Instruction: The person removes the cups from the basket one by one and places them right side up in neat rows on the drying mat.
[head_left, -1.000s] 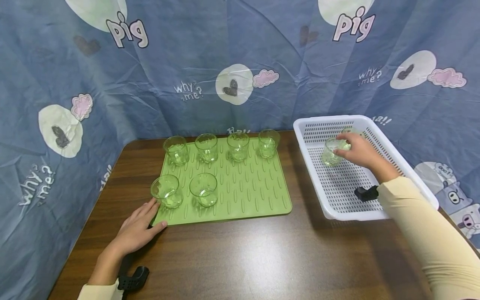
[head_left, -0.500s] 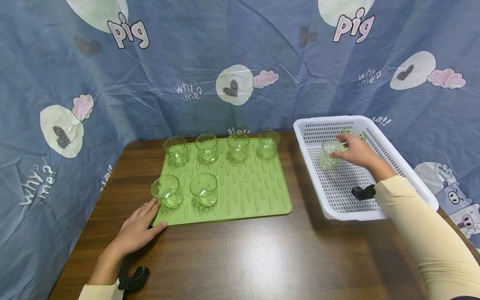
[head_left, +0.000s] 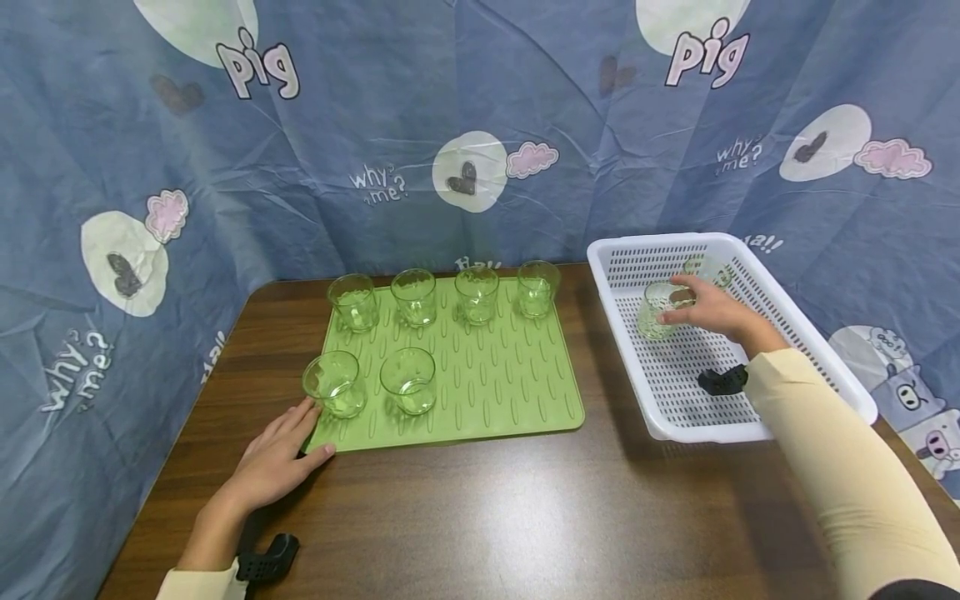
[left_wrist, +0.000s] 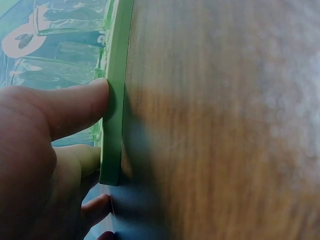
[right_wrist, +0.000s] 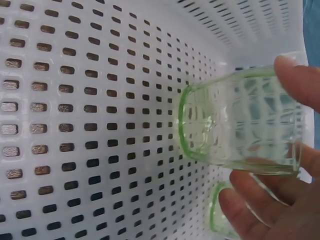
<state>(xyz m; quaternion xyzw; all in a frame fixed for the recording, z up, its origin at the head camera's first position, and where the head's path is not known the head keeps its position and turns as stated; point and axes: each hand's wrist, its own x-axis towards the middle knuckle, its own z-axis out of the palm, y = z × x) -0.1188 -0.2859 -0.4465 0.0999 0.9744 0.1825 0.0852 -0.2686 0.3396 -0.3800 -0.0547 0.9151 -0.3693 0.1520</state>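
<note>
In the head view my right hand (head_left: 708,307) is inside the white basket (head_left: 652,421), thumb and fingers around a pale green glass (head_left: 654,315). The right wrist view shows the thumb at the near end of this glass (right_wrist: 225,120), whose green-edged end faces the perforated floor. Behind the fingers is a second glass (right_wrist: 222,212), partly hidden. My left hand (head_left: 273,462) lies spread at the front left corner of the green ribbed mat (head_left: 495,383). Its thumb (left_wrist: 82,107) rests against the mat's edge in the left wrist view.
Several green glasses stand on the mat: a back row including this glass (head_left: 476,296), and two toward the front left, one (head_left: 333,387) close to my left fingertips. The brown table (head_left: 450,525) reaches back to a blue printed curtain (head_left: 300,183).
In the basket, the glass has shifted slightly left and down with my right hand, mostly in the first half second. My left hand and the glasses on the mat stay put.
</note>
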